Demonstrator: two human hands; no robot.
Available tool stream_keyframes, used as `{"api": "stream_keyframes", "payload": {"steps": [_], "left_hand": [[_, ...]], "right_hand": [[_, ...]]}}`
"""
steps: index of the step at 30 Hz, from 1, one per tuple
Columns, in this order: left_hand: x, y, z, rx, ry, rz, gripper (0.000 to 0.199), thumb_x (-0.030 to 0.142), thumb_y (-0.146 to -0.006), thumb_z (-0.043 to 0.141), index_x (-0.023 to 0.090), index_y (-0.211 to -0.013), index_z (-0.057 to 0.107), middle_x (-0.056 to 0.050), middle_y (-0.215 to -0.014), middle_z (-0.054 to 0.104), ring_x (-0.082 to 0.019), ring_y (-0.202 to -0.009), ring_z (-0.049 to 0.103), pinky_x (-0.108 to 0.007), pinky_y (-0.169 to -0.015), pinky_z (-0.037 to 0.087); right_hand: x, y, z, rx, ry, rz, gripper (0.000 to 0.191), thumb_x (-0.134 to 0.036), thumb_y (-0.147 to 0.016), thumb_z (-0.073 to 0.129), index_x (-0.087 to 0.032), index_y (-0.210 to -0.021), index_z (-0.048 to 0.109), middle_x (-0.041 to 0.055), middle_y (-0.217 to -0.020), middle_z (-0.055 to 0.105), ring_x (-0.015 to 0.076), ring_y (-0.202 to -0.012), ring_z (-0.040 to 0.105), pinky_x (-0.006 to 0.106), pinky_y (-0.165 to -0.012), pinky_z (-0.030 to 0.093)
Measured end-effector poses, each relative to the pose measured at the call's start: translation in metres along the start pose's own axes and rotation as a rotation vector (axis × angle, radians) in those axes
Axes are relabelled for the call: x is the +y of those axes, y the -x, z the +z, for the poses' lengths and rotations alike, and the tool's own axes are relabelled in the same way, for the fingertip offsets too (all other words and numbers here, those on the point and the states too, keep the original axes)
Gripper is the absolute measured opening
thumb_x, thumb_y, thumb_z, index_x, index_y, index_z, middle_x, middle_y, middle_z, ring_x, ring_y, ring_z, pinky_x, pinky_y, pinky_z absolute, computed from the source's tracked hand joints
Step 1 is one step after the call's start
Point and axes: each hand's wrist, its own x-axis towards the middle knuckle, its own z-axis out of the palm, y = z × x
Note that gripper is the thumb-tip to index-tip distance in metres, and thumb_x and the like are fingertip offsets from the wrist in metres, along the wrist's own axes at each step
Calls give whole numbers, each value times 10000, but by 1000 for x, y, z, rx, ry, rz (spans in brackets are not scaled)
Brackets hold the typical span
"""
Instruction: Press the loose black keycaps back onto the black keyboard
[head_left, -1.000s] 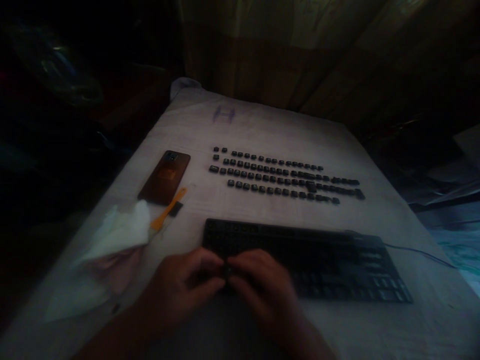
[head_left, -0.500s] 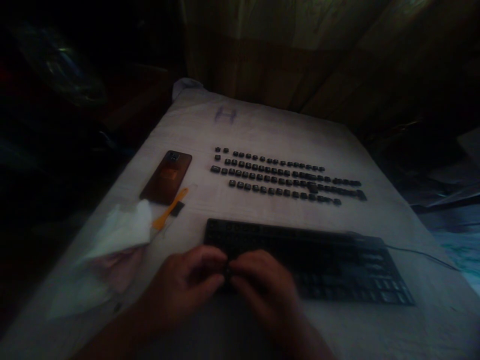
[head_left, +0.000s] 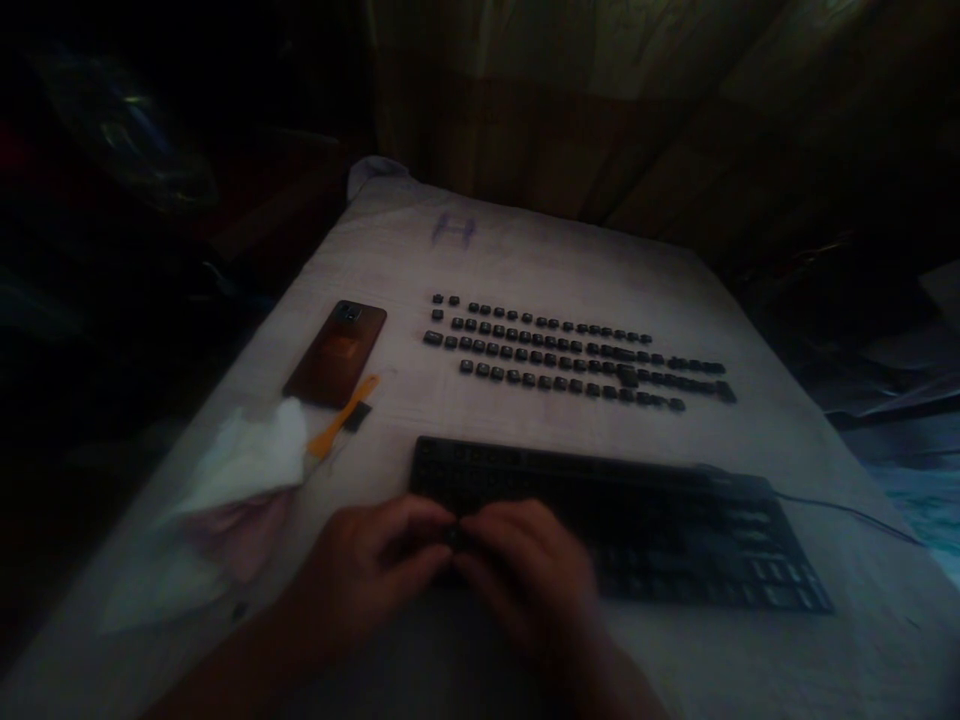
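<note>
Fingertips of my left hand (head_left: pixel 375 560) and my right hand (head_left: pixel 529 570) meet over the left front part of a black keyboard (head_left: pixel 675 535). Both hands are closed in a pinch around one small dark piece, a keycap (head_left: pixel 454 537) by its look, mostly covered by the fingers. Much of the keyboard's main area looks dark and bare of caps, while keys show at its right end. Beyond it, removed black keycaps (head_left: pixel 551 358) lie in several rows on the pale cloth.
An orange-brown phone (head_left: pixel 337 355) lies at the left, near an orange-handled tool (head_left: pixel 341 418) and a small black piece (head_left: pixel 358 416). A crumpled white and pink cloth (head_left: pixel 240 510) sits nearer. One loose dark bit (head_left: pixel 238 610) is by my left forearm. A cable (head_left: pixel 847 510) runs off right.
My hands stay together at nearly the same spot, with the fingers shifting slightly around the small piece. The whole view has moved by a hair.
</note>
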Motion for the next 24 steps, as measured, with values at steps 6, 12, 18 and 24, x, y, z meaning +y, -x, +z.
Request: {"api": "stream_keyframes", "payload": {"steps": [6,12,18,24], "left_hand": [[-1,-1,0,-29,6,14,147,247,-855,616,234,-978,696,13,-847,785,-157,-729,753,-227,-649,597],[-6,-3,-14,168,-280,195,201,277,-873,650,261,-1070,688,32,-835,770,-136,-670,720,-215,-617,570],[-4,-7,-25,206,-516,363,131,220,-917,597,254,-957,717,21,-865,706,-163,-799,663,-272,-733,522],[-11,-4,-25,18,-619,405,213,243,-907,610,318,-1060,738,-38,-1091,646,-240,-983,607,-378,-826,506]], "right_hand": [[2,1,1,-8,3,-9,135,-193,-934,596,-196,-996,716,74,-854,728,185,-748,679,297,-659,573],[14,3,1,-6,-7,75,149,-174,-883,612,-206,-982,718,65,-878,736,194,-785,699,323,-689,598],[19,3,8,-29,89,178,154,-179,-850,617,-212,-940,737,81,-902,721,221,-829,680,376,-724,579],[13,-1,13,-113,143,200,184,-113,-778,667,-201,-923,738,78,-887,715,241,-812,663,407,-722,536]]}}
